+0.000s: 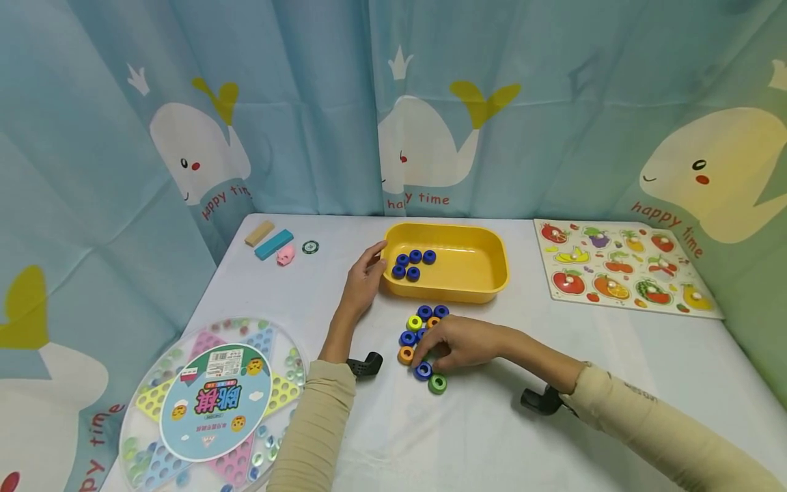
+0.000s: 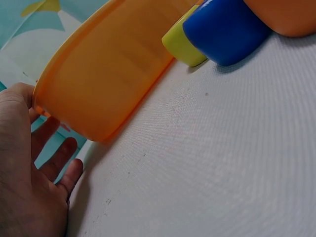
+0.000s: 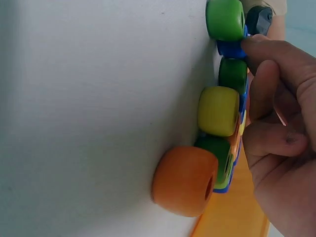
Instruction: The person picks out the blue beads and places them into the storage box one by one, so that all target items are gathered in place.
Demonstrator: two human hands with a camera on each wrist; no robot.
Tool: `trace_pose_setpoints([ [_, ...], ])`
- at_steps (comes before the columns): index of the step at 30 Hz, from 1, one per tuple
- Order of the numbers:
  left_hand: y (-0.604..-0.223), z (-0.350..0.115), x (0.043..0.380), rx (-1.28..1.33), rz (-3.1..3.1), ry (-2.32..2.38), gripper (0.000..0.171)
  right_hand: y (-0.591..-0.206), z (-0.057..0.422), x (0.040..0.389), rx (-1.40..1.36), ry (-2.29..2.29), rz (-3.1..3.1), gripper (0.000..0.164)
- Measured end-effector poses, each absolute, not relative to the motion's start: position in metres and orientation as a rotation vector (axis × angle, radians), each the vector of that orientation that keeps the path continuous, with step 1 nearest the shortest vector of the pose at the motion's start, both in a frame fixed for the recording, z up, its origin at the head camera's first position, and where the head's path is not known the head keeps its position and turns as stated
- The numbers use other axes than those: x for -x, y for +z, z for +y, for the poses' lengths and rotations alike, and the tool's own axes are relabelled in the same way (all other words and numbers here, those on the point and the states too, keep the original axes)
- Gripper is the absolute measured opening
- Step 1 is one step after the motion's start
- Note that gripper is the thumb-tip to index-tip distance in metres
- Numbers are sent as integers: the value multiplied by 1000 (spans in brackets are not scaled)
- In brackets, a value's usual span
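My left hand (image 1: 361,281) holds the left rim of a yellow plastic tub (image 1: 470,295), thumb and fingers on either side of the edge. Inside the tub, several blue beads (image 1: 429,257) lie in its left part. Just in front of it, several thick beads with holes are clustered on the table, among them a yellow bead (image 1: 415,322), an orange bead (image 1: 406,355) and a green bead (image 1: 438,384). Over this cluster, my right hand (image 1: 464,339) pinches a blue bead (image 1: 423,371) at its near end. The hand covers part of the cluster.
A round Chinese checkers set (image 1: 215,403) with marbles lies at the left. Toward the back left are a blue block (image 1: 273,244), a tan block (image 1: 259,233), a pink pig (image 1: 285,255) and a round chip (image 1: 310,247). A fruit puzzle board (image 1: 627,268) lies at the back right.
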State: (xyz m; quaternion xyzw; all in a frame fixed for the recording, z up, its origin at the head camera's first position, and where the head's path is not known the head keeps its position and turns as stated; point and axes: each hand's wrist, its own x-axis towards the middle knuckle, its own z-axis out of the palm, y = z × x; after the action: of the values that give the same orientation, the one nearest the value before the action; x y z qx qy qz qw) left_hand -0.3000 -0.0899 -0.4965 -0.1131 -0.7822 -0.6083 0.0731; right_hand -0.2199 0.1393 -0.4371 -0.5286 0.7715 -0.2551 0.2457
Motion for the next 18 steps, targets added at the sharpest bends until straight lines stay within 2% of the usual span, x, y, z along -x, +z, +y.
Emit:
trace_pose_setpoints([
  [18,-494,-89,299,341,-2328,-1853,39,-437,132,223,1503,-638,2064,32],
])
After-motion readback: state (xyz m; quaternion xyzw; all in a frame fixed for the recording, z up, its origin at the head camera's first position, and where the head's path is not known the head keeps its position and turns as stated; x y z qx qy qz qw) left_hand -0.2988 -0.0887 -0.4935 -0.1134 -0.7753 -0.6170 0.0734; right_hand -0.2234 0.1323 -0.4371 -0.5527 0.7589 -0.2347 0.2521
